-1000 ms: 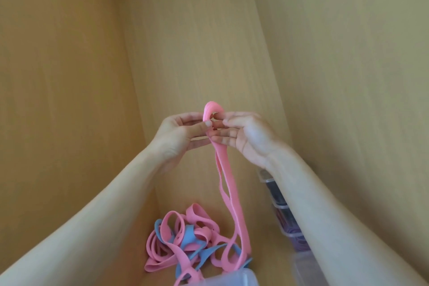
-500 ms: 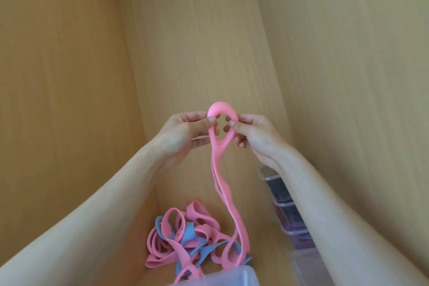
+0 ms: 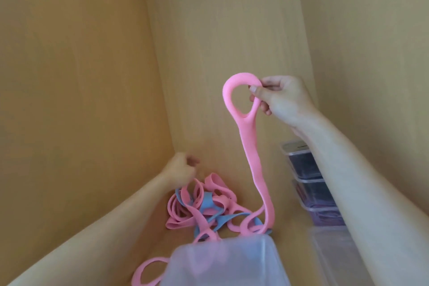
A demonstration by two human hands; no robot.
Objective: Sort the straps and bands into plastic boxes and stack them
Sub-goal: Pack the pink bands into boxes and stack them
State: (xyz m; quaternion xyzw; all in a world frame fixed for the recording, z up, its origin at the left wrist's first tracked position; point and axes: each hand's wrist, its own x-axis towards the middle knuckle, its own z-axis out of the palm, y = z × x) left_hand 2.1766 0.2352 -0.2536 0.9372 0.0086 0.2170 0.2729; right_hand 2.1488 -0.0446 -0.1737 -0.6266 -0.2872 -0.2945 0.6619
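My right hand pinches the top loop of a long pink band, held up so it hangs down to the shelf floor. My left hand is low, over the far edge of a tangled pile of pink and blue bands, with fingers loosely curled and blurred; it holds nothing that I can see. A translucent plastic box sits at the bottom in front of the pile, with pink showing through it.
I am inside a wooden cabinet with close walls left, back and right. A stack of three closed plastic boxes holding dark and purple straps stands at the right wall. Another clear box lies in front of that stack.
My left hand let go of the pink band's loop and dropped down to the pile. My right hand carried the loop to the right and higher.
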